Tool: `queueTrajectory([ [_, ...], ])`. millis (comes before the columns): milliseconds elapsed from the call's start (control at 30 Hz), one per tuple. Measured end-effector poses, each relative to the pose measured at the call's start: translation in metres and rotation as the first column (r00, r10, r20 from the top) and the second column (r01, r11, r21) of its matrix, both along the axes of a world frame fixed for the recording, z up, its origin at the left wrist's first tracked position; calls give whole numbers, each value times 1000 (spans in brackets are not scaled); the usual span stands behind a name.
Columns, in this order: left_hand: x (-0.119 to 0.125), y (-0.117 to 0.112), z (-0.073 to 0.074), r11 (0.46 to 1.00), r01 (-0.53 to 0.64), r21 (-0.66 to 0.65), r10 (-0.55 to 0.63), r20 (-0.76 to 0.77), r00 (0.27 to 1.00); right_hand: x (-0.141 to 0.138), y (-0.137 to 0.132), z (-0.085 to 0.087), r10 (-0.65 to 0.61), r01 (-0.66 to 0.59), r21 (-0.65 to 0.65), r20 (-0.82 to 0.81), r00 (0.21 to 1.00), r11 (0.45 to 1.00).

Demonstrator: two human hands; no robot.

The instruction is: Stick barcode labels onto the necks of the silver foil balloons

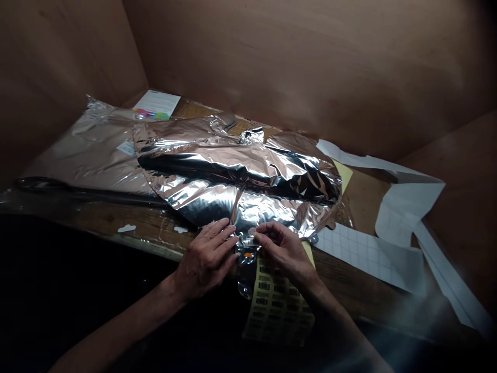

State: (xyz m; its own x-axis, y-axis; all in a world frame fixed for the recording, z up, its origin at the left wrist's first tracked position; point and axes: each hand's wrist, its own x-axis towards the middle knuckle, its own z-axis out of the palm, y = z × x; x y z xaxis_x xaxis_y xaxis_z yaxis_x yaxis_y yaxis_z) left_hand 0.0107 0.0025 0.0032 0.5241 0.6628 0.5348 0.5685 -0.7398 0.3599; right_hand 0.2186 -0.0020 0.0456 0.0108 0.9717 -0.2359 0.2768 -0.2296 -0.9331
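A large silver foil balloon [240,166], crumpled and shiny, lies flat across the table. My left hand [207,254] rests on its near edge, fingers stretched out and close together. Just right of it, my right hand [285,248] pinches thumb and forefinger at the balloon's narrow tail [246,280]; a small pale piece shows at the fingertips, too small to name. An orange mark is on the tail, which hangs over the table's front edge. Beneath my right hand, a yellow sheet of barcode labels [277,305] also hangs over that edge.
A clear plastic bag [89,150] of flat silvery items lies on the left. Two small white cut-out tabs [126,228] are near the front edge. A printed card [159,103] stands behind. White label strips [373,254] curl at the right. Wooden panels [291,67] enclose the table.
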Motion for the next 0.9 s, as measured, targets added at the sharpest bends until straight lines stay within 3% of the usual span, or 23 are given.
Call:
queueTrajectory([
  [433,-1,-1,0,1000,1,-19,-2,-37,999,-11,1,-3,-21,21,-6,66,998,1000],
  [600,-1,0,4,1000,14,16,-12,-141,990,-16,0,-2,-16,9,31,236,972,999],
  [700,-1,-1,4,1000,15,18,-12,-148,989,-10,-4,3,-96,22,149,511,854,989],
  [800,0,-3,5,1000,8,-11,-9,-132,991,4,-13,3,-168,-152,350,731,662,924],
  [833,1,-4,6,1000,5,-29,-8,-126,992,9,-16,2,-163,-267,405,764,624,874],
  [900,3,-5,10,998,-2,-63,-5,-117,993,17,-21,-1,-119,-511,465,812,571,722],
])
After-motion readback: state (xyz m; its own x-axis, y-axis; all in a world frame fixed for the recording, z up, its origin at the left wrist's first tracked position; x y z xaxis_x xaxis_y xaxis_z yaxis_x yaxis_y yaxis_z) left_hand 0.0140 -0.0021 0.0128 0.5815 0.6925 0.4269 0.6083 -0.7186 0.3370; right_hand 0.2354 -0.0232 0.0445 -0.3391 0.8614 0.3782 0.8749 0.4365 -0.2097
